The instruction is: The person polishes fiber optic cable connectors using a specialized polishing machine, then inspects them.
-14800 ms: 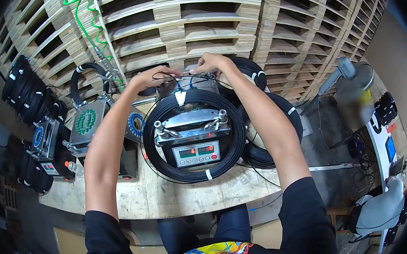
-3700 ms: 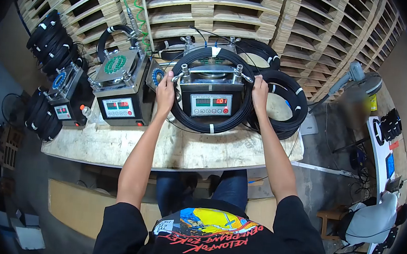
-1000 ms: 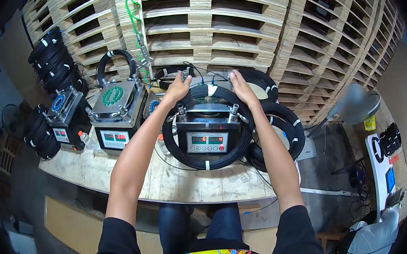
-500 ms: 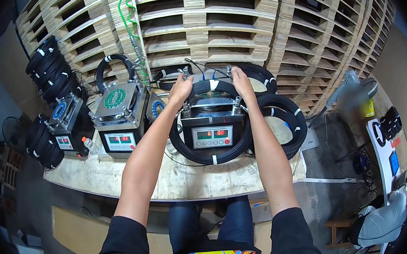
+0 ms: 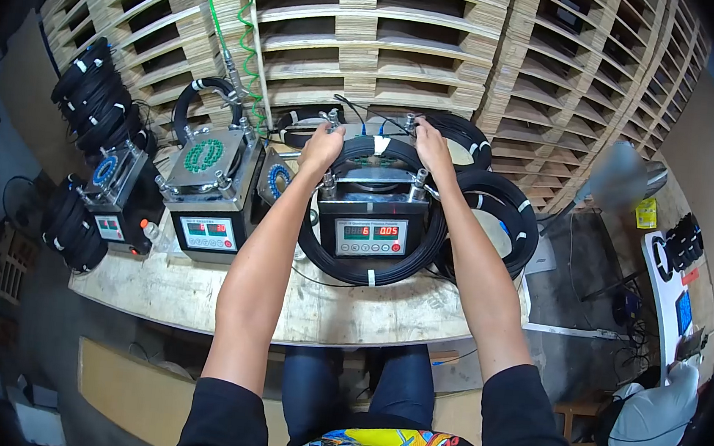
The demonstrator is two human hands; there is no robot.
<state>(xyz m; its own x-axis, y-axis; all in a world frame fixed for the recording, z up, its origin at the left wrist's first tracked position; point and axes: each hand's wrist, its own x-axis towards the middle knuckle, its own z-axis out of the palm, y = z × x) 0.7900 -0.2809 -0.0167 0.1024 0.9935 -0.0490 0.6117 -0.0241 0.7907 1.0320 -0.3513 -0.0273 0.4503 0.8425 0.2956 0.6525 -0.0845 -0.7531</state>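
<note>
Stacked wooden pallets rise behind a pale wooden bench, whose front edge faces a person in a black shirt. Red capitals curve over the shirt, partly folded, "BANG" seemingly among them. Right of the bench's middle stands a metal machine, with a coil of black cable looped around its front and white tape at the coil's top and bottom. Red digits on the machine's display read 6 and 0.05; the heading above them is too small to read surely.

Both arms reach past the coil toward the bench's back edge. At the machine's rear left post is the left hand, fingers bent; the right hand is at the rear right post. Whether either is clamped on its post cannot be told.

Toward the bench's left edge stand two similar machines, the nearer topped by a green ring, the farther by a blue ring. More coils lie near the bench's right edge.
</note>
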